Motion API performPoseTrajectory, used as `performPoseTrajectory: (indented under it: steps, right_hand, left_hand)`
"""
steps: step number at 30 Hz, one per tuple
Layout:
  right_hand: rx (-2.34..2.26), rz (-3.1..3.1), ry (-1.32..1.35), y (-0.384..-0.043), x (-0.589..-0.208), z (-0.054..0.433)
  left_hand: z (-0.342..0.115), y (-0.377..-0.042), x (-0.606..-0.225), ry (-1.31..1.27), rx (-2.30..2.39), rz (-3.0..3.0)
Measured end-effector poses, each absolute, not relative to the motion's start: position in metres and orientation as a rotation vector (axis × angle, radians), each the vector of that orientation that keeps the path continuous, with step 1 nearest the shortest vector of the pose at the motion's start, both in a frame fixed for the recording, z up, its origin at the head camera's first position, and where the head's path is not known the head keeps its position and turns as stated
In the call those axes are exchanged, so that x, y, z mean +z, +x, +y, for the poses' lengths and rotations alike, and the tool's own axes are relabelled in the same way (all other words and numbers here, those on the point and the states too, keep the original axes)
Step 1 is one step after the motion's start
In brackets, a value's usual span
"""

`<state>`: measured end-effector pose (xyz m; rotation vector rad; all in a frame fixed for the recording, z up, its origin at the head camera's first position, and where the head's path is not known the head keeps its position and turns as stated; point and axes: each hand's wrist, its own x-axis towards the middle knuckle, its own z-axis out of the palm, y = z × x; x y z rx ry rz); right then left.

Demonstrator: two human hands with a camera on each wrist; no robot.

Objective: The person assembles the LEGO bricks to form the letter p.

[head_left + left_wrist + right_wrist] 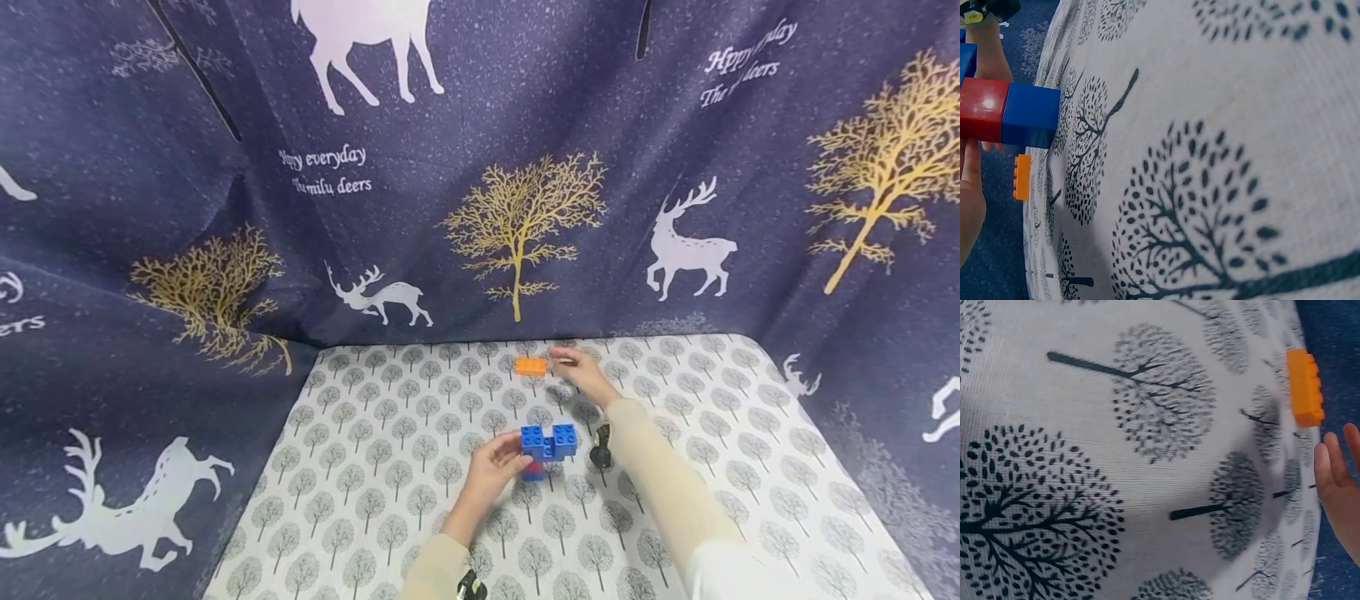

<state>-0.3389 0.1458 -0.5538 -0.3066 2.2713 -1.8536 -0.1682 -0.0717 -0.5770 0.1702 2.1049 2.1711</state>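
My left hand (492, 468) grips a toy brick assembly (548, 442) near the table's middle. Blue bricks with studs form its top, two raised ends with a dip between them. Below, the left wrist view shows a red brick (984, 110) joined to a blue brick (1032, 115). An orange brick (530, 367) lies studs up near the table's far edge. Just right of it is my right hand (579, 372), holding nothing. In the right wrist view, its extended fingers (1335, 464) are close to the orange brick.
A white cloth (360, 500) printed with grey trees covers the table. Behind its far edge hangs a dark blue curtain (420, 250) with deer and golden trees. A dark band (601, 447) is on my right wrist.
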Motion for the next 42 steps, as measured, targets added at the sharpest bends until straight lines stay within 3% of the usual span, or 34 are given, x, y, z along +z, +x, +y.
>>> performPoseTrajectory:
  steps: [13, 31, 42]
  right_hand:
    - [-1.818, 2.146, -0.173, -0.344, -0.565, 0.140]
    - [-1.543, 2.612, -0.123, -0.348, -0.578, 0.123]
    - [-1.586, 2.540, -0.160, -0.351, -0.580, 0.119]
  left_hand:
    - [-0.064, -0.166, -0.575, 0.222, 2.200, 2.058]
    - [-0.068, -0.167, -0.573, 0.193, 2.167, 2.071]
    - [-0.073, -0.167, -0.574, 0.271, 2.198, 2.113]
